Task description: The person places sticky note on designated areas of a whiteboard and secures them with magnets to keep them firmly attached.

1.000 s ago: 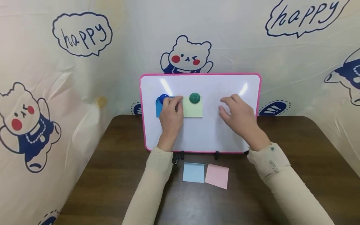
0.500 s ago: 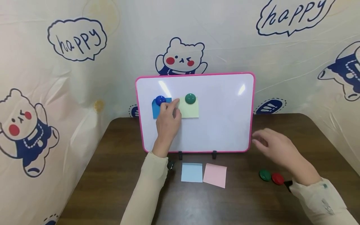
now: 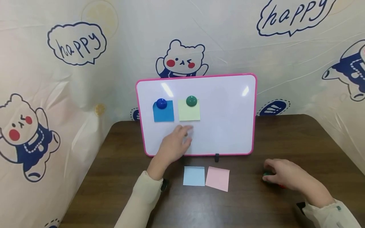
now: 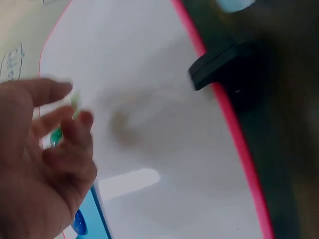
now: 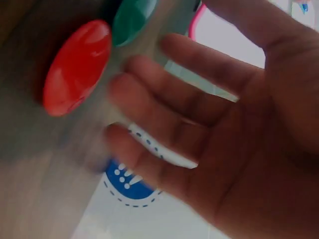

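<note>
In front of the whiteboard (image 3: 225, 126), my left hand (image 3: 175, 144) has its fingers loosely bent and nothing in them. Above it, a blue round magnet (image 3: 161, 103) sits on a blue sticky note (image 3: 163, 115), and a green round magnet (image 3: 191, 101) on a pale green sticky note (image 3: 189, 113). My right hand (image 3: 288, 174) reaches low over the table at the right, its fingers spread at a second green magnet (image 5: 134, 20) and a red magnet (image 5: 78, 68). In the head view that hand covers most of both.
A light blue sticky note (image 3: 194, 176) and a pink sticky note (image 3: 217, 179) lie side by side on the brown table (image 3: 242, 209), in front of the board. Dark clips (image 3: 217, 157) hold the board's lower edge. A printed curtain (image 3: 128, 47) hangs behind.
My left hand has left the notes and moved down the board. My right hand has gone from the board's right side down to the two magnets on the table.
</note>
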Motion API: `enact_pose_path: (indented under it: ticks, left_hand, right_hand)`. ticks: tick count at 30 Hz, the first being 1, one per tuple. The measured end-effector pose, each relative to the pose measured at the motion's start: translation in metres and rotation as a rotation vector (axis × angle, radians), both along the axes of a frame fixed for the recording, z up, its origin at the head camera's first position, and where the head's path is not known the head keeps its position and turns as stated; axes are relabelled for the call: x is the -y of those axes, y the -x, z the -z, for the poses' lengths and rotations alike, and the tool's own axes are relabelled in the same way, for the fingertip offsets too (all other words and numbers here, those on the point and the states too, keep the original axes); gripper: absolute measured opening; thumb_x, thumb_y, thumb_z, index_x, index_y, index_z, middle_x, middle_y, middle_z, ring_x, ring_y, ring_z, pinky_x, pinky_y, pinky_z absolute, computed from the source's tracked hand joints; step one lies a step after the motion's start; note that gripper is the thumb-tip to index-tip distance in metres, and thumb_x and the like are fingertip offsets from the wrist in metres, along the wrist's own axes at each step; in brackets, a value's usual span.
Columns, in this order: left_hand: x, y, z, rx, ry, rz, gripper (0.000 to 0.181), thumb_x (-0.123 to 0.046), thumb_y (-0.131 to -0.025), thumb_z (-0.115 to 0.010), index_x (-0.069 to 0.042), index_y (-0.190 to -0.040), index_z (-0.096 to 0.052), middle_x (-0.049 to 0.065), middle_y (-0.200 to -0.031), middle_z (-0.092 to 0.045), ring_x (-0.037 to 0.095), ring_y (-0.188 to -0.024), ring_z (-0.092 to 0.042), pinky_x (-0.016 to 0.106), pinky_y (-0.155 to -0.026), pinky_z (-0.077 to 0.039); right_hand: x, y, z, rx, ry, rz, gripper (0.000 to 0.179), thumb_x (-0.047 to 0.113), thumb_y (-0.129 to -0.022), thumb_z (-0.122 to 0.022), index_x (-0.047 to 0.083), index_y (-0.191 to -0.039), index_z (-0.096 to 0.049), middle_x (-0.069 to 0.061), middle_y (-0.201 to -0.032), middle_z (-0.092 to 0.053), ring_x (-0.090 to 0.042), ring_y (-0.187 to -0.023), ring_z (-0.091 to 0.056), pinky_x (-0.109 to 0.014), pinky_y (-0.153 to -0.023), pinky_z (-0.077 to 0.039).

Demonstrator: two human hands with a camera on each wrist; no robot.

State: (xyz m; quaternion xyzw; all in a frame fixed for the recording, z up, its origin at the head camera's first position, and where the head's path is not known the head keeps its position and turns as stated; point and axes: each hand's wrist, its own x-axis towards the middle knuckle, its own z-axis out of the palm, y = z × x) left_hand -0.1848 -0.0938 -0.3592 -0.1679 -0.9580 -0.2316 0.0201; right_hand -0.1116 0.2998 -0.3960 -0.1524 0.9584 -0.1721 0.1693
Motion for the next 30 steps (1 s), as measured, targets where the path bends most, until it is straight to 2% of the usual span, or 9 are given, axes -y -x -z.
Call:
enact_pose_path:
  ticks: [3, 5, 8, 11, 18, 21, 23, 26, 30]
  left_hand:
    - [0.001, -0.012, 0.007, 0.087, 0.096, 0.132, 0.040, -0.031, -0.098, -0.067, -0.020, -0.136, -0.062, 0.001, -0.117, -0.061, 0.016, -0.098, -0.063, 0.034, -0.081, -0.055]
    - [0.002, -0.019, 0.012, 0.144, 0.141, 0.194, 0.037, -0.031, -0.097, -0.069, -0.020, -0.132, -0.065, 0.000, -0.114, -0.063, 0.013, -0.094, -0.062, 0.033, -0.082, -0.054]
    - [0.001, -0.028, 0.018, 0.217, 0.193, 0.256, 0.035, -0.032, -0.095, -0.071, -0.020, -0.128, -0.069, -0.002, -0.110, -0.065, 0.011, -0.088, -0.059, 0.031, -0.080, -0.054]
    - [-0.002, -0.035, 0.023, 0.248, 0.242, 0.289, 0.034, -0.031, -0.094, -0.071, -0.020, -0.127, -0.070, -0.003, -0.112, -0.066, 0.011, -0.088, -0.058, 0.032, -0.082, -0.054]
    - [-0.007, -0.041, 0.032, 0.223, 0.318, 0.305, 0.032, -0.023, -0.094, -0.071, -0.022, -0.126, -0.072, -0.003, -0.119, -0.068, 0.013, -0.101, -0.062, 0.035, -0.089, -0.053]
    - [-0.007, -0.043, 0.034, 0.212, 0.346, 0.310, 0.033, -0.021, -0.093, -0.072, -0.021, -0.126, -0.072, -0.003, -0.115, -0.068, 0.012, -0.096, -0.062, 0.033, -0.085, -0.053]
    - [-0.008, -0.044, 0.035, 0.209, 0.364, 0.305, 0.032, -0.021, -0.092, -0.073, -0.020, -0.125, -0.073, -0.003, -0.109, -0.067, 0.010, -0.087, -0.060, 0.031, -0.079, -0.053]
    - [-0.008, -0.045, 0.036, 0.204, 0.388, 0.275, 0.031, -0.019, -0.092, -0.073, -0.016, -0.122, -0.073, 0.000, -0.104, -0.066, 0.011, -0.079, -0.056, 0.030, -0.072, -0.053]
    - [-0.007, -0.047, 0.037, 0.194, 0.433, 0.190, 0.022, -0.018, -0.092, -0.072, -0.012, -0.112, -0.074, 0.002, -0.094, -0.066, 0.014, -0.073, -0.055, 0.033, -0.066, -0.054]
  right_hand:
    - [0.003, -0.003, 0.001, 0.074, -0.012, 0.007, 0.039, 0.039, -0.082, -0.083, 0.012, -0.099, -0.060, 0.002, -0.079, -0.053, -0.016, -0.072, -0.049, -0.036, -0.064, -0.044]
    - [0.005, -0.005, 0.000, 0.094, -0.025, 0.008, 0.043, 0.038, -0.081, -0.085, 0.012, -0.100, -0.058, 0.001, -0.079, -0.052, -0.017, -0.073, -0.048, -0.036, -0.064, -0.043]
    - [0.007, -0.007, 0.000, 0.079, -0.047, -0.001, 0.045, 0.034, -0.079, -0.086, 0.011, -0.103, -0.057, 0.001, -0.080, -0.052, -0.018, -0.073, -0.049, -0.038, -0.065, -0.044]
    - [0.009, -0.007, 0.002, 0.033, -0.061, -0.015, 0.041, 0.028, -0.079, -0.086, 0.011, -0.100, -0.056, 0.002, -0.078, -0.051, -0.017, -0.071, -0.048, -0.038, -0.064, -0.044]
    - [0.019, -0.003, 0.008, -0.031, -0.055, -0.018, 0.034, 0.016, -0.080, -0.082, 0.013, -0.093, -0.051, 0.002, -0.071, -0.046, -0.016, -0.066, -0.044, -0.036, -0.059, -0.040]
    - [0.022, 0.000, 0.009, -0.042, -0.060, -0.019, 0.033, 0.015, -0.080, -0.081, 0.013, -0.092, -0.050, 0.002, -0.070, -0.046, -0.016, -0.065, -0.044, -0.036, -0.059, -0.040]
    - [0.023, 0.001, 0.009, -0.043, -0.062, -0.018, 0.033, 0.015, -0.080, -0.081, 0.013, -0.092, -0.050, 0.002, -0.071, -0.047, -0.016, -0.065, -0.045, -0.037, -0.059, -0.040]
    - [0.023, 0.004, 0.008, -0.031, -0.060, -0.013, 0.034, 0.016, -0.080, -0.081, 0.012, -0.095, -0.052, 0.002, -0.072, -0.048, -0.017, -0.067, -0.046, -0.037, -0.061, -0.042]
    - [0.024, 0.007, 0.007, -0.019, -0.054, -0.013, 0.034, 0.017, -0.081, -0.081, 0.011, -0.096, -0.052, 0.001, -0.073, -0.048, -0.018, -0.068, -0.046, -0.038, -0.062, -0.043]
